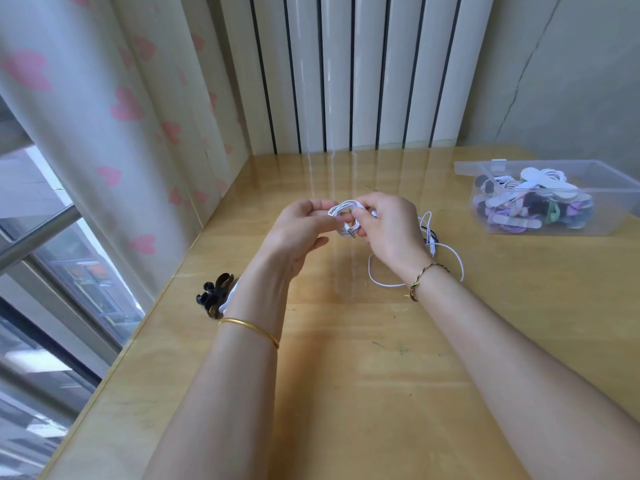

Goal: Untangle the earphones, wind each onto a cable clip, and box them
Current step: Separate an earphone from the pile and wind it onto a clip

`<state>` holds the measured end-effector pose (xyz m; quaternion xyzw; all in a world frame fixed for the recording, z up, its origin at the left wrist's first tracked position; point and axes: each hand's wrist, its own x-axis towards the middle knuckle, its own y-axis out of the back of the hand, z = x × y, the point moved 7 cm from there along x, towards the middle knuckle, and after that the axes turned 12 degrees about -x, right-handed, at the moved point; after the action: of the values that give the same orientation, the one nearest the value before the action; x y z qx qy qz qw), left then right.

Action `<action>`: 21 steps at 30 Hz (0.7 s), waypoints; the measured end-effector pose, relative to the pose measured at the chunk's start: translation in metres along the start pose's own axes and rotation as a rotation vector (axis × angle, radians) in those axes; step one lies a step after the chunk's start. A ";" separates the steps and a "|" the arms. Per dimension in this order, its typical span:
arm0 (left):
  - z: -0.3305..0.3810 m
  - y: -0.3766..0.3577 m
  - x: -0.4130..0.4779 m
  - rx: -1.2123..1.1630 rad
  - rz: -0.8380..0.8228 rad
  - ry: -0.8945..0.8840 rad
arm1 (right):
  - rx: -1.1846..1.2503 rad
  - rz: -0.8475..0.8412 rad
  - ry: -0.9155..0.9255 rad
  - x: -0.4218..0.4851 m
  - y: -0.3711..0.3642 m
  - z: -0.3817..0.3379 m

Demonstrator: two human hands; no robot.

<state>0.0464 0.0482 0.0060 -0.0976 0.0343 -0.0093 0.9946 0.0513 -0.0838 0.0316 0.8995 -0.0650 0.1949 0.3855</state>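
Holding a small coil [341, 209] of white earphone cable between them, the 2 hands meet just above the middle of the wooden table [346, 375]. The left hand [301, 226] pinches the coil's 9 o'clock side between curled fingers and thumb. The right hand [389, 230] curls round its 3 o'clock side, fingertips tucked against the loops. A metal plug [353, 233] pokes out at the coil's 6 o'clock edge. Whether a clip sits inside the coil cannot be told.

At 4 o'clock from the coil, partly behind the right wrist, loose white earphones [433, 247] sprawl on the table in wide loops, with a thin dark cable [433, 235] crossing them.

At 3 o'clock, well apart from the hands and near the table's far right corner, stands a clear plastic box [609, 220] with no lid on it. It holds a heap of wound earphones [540, 188] on white, purple and dark clips.

At 8 o'clock, near the table's left edge, lie black clips [214, 292], touching a white clip [230, 296] that the left wrist partly hides.

A gold bangle [249, 329] circles the left wrist and a braided bracelet [420, 280] the right. A curtain [121, 109] with pink hearts hangs at 10 o'clock beside a window.
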 end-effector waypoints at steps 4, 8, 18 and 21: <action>0.002 -0.003 0.002 -0.010 -0.023 0.015 | -0.019 -0.004 0.037 -0.001 0.003 -0.003; 0.003 -0.011 0.001 -0.031 -0.080 0.042 | -0.010 -0.008 0.045 -0.004 0.004 -0.004; -0.002 -0.015 -0.006 -0.211 -0.136 0.060 | -0.074 -0.004 0.088 -0.004 0.003 -0.010; -0.001 -0.007 -0.005 -0.237 -0.103 0.003 | -0.102 0.017 0.110 -0.003 0.006 -0.010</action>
<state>0.0415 0.0418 0.0069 -0.2159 0.0316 -0.0563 0.9743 0.0442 -0.0808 0.0403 0.8660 -0.0612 0.2439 0.4323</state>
